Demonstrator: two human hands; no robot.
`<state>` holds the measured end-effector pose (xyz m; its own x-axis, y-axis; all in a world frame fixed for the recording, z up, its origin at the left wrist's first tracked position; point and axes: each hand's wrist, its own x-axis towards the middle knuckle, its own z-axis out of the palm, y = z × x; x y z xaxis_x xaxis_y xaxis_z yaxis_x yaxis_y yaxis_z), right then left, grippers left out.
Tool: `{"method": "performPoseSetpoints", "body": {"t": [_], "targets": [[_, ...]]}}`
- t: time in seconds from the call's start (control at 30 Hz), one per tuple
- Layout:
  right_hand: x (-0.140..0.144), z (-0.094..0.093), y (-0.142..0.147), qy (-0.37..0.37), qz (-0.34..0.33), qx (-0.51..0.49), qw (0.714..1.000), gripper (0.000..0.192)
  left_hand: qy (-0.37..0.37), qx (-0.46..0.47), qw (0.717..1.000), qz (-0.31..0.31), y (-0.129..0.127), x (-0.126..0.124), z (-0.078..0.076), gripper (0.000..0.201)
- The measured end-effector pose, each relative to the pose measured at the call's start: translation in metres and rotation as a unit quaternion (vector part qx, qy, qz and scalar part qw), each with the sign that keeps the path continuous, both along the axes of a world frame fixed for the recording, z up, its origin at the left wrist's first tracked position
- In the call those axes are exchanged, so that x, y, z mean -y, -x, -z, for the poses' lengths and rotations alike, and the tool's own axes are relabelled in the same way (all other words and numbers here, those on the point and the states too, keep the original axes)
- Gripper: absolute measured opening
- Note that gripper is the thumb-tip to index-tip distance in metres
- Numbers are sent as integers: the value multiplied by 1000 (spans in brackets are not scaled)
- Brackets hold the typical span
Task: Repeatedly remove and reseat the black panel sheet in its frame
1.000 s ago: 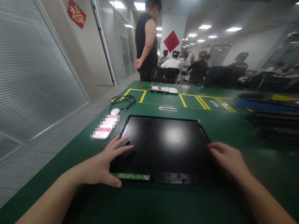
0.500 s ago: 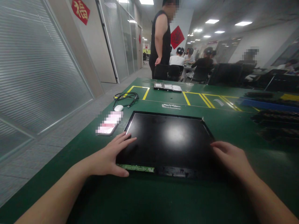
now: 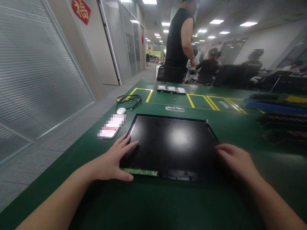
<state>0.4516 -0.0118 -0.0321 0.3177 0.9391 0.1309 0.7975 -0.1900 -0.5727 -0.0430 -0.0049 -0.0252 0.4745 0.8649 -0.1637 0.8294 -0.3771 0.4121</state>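
Observation:
A black LCD display panel [image 3: 172, 143] lies face up on the green table, with a strip of green circuit board [image 3: 141, 172] exposed along the left part of its near edge. My left hand [image 3: 115, 159] rests spread over the panel's left side, thumb by the circuit strip and fingers along the left rim. On the opposite side, my right hand [image 3: 236, 161] grips the right edge, thumb and index at the rim; its other fingers are hidden.
Left of the panel lie a lit phone [image 3: 112, 126], a white mouse [image 3: 121, 111] and a coiled black cable [image 3: 129, 101]. Several hard drives [image 3: 171, 89] sit at the far edge. Dark parts and a blue item [image 3: 271, 105] are at right. A person [image 3: 179, 38] stands beyond the table.
Both hands and the panel stay nearly in place. The standing person in the background has shifted right and turned, with an arm now reaching forward.

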Motion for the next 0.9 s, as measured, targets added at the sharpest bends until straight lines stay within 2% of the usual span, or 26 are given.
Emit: {"method": "performPoseSetpoints", "body": {"t": [0.17,0.37,0.6,0.73,0.9], "targets": [[-3,3,-3,-12,9,2,1000,34,-21,19,999,-22,-4,7,2,116],[-2,5,-1,-22,-1,25,999,31,-30,23,999,-15,-3,6,4,111],[1,5,2,-19,-46,53,997,33,-50,34,998,-25,6,-6,-11,83],[1,4,4,-31,-52,56,997,36,-55,37,998,-13,6,-7,-18,79],[0,7,3,-48,-98,60,992,39,-61,52,997,-7,3,-7,-20,73]]}}
